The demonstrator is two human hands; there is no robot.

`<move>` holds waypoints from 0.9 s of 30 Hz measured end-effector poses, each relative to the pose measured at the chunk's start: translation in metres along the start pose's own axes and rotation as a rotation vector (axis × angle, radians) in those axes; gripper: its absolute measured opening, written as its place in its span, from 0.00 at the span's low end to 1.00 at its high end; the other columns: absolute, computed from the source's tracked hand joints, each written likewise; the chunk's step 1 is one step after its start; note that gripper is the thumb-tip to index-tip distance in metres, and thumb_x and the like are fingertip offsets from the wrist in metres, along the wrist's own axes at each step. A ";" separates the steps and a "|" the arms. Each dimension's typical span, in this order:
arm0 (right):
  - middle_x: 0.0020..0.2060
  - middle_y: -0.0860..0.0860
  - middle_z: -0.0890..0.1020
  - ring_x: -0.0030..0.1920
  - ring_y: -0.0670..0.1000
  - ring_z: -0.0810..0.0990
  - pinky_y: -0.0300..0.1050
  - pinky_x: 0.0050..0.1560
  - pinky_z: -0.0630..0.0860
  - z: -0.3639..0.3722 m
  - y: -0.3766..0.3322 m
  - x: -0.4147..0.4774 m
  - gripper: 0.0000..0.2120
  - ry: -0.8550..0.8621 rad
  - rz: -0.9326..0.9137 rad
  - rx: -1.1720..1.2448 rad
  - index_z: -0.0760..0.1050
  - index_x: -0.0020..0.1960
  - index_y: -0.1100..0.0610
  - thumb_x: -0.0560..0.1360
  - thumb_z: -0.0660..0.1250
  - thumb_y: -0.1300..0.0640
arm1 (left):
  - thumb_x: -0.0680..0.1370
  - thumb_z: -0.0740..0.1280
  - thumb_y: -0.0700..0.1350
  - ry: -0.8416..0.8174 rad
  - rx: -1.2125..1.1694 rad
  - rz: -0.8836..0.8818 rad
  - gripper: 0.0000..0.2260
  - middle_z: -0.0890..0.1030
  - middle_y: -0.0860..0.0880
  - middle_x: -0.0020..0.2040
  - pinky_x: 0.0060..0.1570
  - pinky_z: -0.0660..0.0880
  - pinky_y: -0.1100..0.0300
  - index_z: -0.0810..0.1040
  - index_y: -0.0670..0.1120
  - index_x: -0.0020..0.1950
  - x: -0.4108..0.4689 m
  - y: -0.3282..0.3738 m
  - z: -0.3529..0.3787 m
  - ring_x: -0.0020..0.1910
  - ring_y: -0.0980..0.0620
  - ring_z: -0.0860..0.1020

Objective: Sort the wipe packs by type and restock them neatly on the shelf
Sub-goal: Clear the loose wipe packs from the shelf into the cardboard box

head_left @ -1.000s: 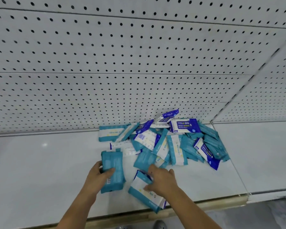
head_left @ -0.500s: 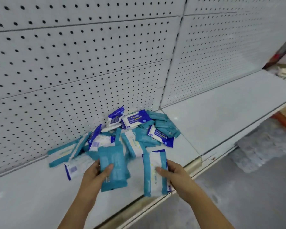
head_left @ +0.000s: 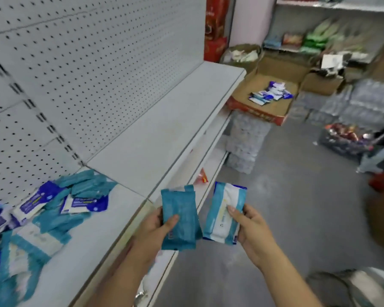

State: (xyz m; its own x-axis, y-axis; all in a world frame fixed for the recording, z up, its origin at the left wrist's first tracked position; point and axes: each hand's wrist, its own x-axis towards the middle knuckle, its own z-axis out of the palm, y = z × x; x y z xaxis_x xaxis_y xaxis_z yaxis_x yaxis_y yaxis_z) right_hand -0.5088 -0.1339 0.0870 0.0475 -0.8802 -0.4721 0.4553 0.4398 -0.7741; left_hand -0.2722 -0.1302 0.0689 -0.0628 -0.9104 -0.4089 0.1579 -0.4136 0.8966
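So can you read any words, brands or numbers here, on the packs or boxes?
Nothing can be read; the picture is blurred.
Teal pack in the left hand: small print, illegible.
White and teal pack in the right hand: print blurred.
Blue packs on the shelf: lettering blurred.
Cardboard box, red edge: yellow marks, illegible.

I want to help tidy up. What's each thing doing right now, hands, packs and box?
left hand: holds the teal pack
right hand: holds the white-and-teal pack
pile: jumbled on the shelf, unsorted
cardboard box: open, a few blue packs inside
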 end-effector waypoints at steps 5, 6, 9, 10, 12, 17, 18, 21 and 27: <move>0.53 0.57 0.85 0.51 0.58 0.86 0.52 0.42 0.82 -0.054 -0.033 0.010 0.13 0.141 -0.058 0.013 0.76 0.62 0.59 0.78 0.66 0.60 | 0.76 0.70 0.43 -0.097 0.118 -0.004 0.16 0.85 0.46 0.57 0.57 0.79 0.44 0.78 0.47 0.63 0.045 0.009 0.070 0.57 0.44 0.83; 0.54 0.56 0.85 0.53 0.58 0.85 0.53 0.43 0.82 -0.064 -0.040 0.014 0.13 0.165 -0.065 0.011 0.76 0.63 0.59 0.79 0.67 0.59 | 0.76 0.70 0.43 -0.115 0.136 -0.007 0.15 0.85 0.45 0.57 0.56 0.79 0.44 0.78 0.47 0.63 0.057 0.011 0.081 0.56 0.44 0.83; 0.54 0.56 0.85 0.54 0.59 0.84 0.55 0.48 0.82 -0.088 -0.062 0.026 0.14 0.217 -0.086 0.012 0.75 0.63 0.59 0.78 0.67 0.59 | 0.77 0.70 0.42 -0.184 0.171 0.001 0.14 0.85 0.47 0.56 0.55 0.80 0.46 0.78 0.47 0.63 0.092 0.020 0.113 0.56 0.45 0.83; 0.54 0.56 0.85 0.54 0.59 0.85 0.56 0.50 0.82 -0.097 -0.070 0.032 0.13 0.245 -0.102 0.008 0.76 0.63 0.59 0.78 0.67 0.60 | 0.77 0.70 0.42 -0.214 0.178 0.005 0.14 0.85 0.47 0.56 0.55 0.80 0.46 0.78 0.47 0.63 0.106 0.022 0.125 0.56 0.45 0.84; 0.53 0.57 0.86 0.52 0.60 0.85 0.58 0.52 0.82 -0.107 -0.081 0.040 0.12 0.293 -0.128 -0.008 0.77 0.61 0.61 0.78 0.68 0.63 | 0.77 0.70 0.41 -0.251 0.181 0.006 0.15 0.85 0.48 0.56 0.55 0.80 0.47 0.78 0.48 0.63 0.125 0.025 0.143 0.56 0.47 0.84; 0.51 0.59 0.86 0.52 0.62 0.85 0.64 0.56 0.79 -0.146 -0.121 0.065 0.12 0.439 -0.179 0.013 0.79 0.59 0.61 0.75 0.70 0.64 | 0.77 0.71 0.40 -0.335 0.182 -0.022 0.15 0.85 0.50 0.56 0.50 0.82 0.51 0.77 0.51 0.63 0.181 0.037 0.206 0.54 0.49 0.84; 0.51 0.59 0.86 0.52 0.62 0.85 0.64 0.56 0.79 -0.156 -0.129 0.071 0.12 0.464 -0.184 0.023 0.79 0.59 0.61 0.75 0.70 0.64 | 0.77 0.70 0.39 -0.351 0.189 -0.026 0.15 0.85 0.50 0.56 0.50 0.82 0.50 0.77 0.50 0.63 0.191 0.041 0.220 0.53 0.48 0.84; 0.50 0.59 0.86 0.51 0.62 0.85 0.63 0.57 0.79 -0.193 -0.151 0.090 0.11 0.510 -0.190 0.057 0.79 0.58 0.61 0.76 0.69 0.64 | 0.78 0.69 0.39 -0.397 0.208 -0.034 0.13 0.85 0.48 0.55 0.53 0.81 0.47 0.78 0.48 0.62 0.223 0.048 0.263 0.53 0.46 0.84; 0.51 0.58 0.86 0.51 0.61 0.85 0.64 0.56 0.79 -0.276 -0.207 0.148 0.13 0.524 -0.211 0.083 0.79 0.60 0.60 0.75 0.70 0.62 | 0.78 0.69 0.41 -0.452 0.284 -0.024 0.14 0.85 0.46 0.56 0.57 0.79 0.42 0.77 0.47 0.64 0.297 0.058 0.364 0.54 0.45 0.84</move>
State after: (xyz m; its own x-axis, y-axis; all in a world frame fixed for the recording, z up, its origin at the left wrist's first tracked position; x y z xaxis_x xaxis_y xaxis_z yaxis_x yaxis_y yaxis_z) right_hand -0.8410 -0.3061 0.0608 -0.4894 -0.7323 -0.4736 0.4766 0.2302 -0.8485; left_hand -0.6405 -0.4274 0.0616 -0.4917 -0.7872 -0.3722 -0.1175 -0.3635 0.9242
